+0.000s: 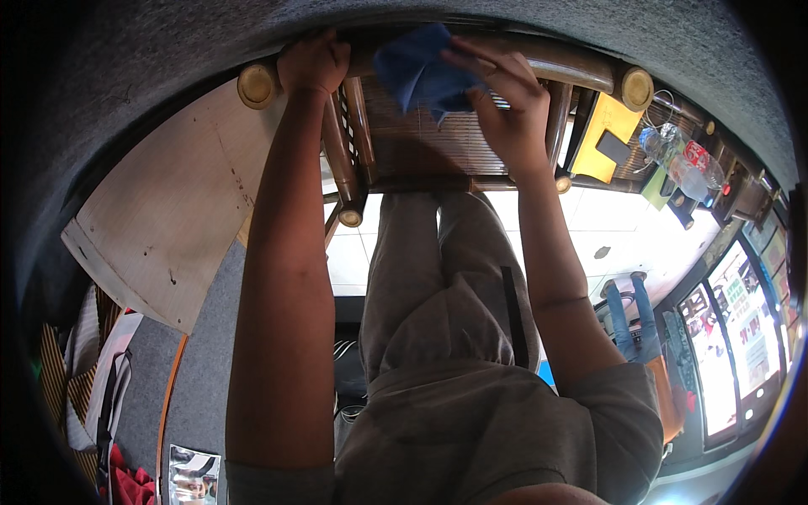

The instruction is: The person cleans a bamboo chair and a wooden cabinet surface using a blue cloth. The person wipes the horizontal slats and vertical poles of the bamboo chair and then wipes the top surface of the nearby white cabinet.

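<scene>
My left hand (314,66) is closed over the left end of the thick upper rail of a piece of dark bamboo furniture, close to its pale round end cap (257,86). A crumpled blue cloth (420,69), slightly blurred, hangs from the fingers of my right hand (511,104), in front of the same bamboo rail (568,66). Below the cloth is a slatted bamboo panel (435,148), framed by bamboo posts. My right fingertips are partly hidden behind or blurred against the cloth.
A pale wooden board (170,208) stands at the left. At the right, a bamboo surface holds a yellow folder (603,139), a dark phone (613,148) and plastic bottles (685,164). A person in jeans (634,322) is farther off at the right, near glass doors (735,341).
</scene>
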The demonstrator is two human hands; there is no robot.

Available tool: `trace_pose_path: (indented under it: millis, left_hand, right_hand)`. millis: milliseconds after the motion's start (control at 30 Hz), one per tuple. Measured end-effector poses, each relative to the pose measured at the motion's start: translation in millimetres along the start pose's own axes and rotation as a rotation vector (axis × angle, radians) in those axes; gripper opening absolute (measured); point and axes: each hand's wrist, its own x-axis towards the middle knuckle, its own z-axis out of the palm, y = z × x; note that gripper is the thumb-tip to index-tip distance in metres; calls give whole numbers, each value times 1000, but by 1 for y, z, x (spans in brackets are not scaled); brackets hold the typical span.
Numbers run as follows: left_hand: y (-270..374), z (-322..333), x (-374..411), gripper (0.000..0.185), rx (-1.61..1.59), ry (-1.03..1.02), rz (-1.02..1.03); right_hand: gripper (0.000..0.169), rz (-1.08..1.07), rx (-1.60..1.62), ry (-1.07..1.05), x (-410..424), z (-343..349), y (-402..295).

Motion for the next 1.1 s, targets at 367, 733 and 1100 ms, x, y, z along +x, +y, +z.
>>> trace_pose_path:
  millis: [367, 733, 1100]
  left_hand:
    - [-8, 14, -3, 29, -68, 237, 86]
    - [-3, 5, -2, 28, -47, 110, 54]
    - [-5, 8, 0, 30, 28, 79, 34]
  right_hand:
    - [11, 510, 457, -14, -10, 4, -52]
    - [10, 647, 919, 77, -17, -14, -32]
    - [35, 202, -375, 372, -18, -8, 61]
